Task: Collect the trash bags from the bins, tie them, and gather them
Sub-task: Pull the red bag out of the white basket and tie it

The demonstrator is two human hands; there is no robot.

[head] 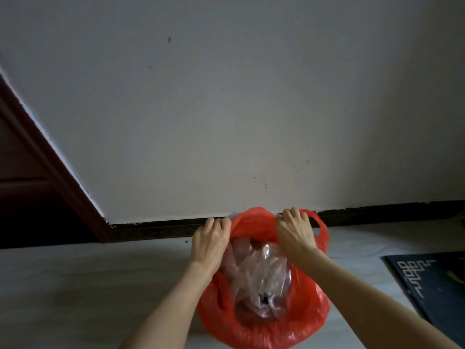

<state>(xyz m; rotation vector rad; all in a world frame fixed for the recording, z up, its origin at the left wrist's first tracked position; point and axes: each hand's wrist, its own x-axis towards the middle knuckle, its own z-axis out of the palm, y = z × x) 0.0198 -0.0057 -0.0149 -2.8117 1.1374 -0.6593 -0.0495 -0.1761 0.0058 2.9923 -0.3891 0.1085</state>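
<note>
Both hands, left hand [210, 241] and right hand [294, 231], grip crinkly red bag [264, 331] (clear plastic inside).

The trash bag [261, 321] is bright red, with clear, faintly pinkish plastic [259, 273] showing inside its mouth. Behind the bag, the wall [226, 109] is off-white with a few small dark specks, edged at the bottom by a dark brown skirting [156, 229] with a faint zigzag pattern. Left of the bag, the door frame [45, 157] is deep reddish brown. Under the bag, the floor [75, 285] is pale grey. Right of the bag lies a dark blue-black mat [437, 293] with white line markings.
</note>
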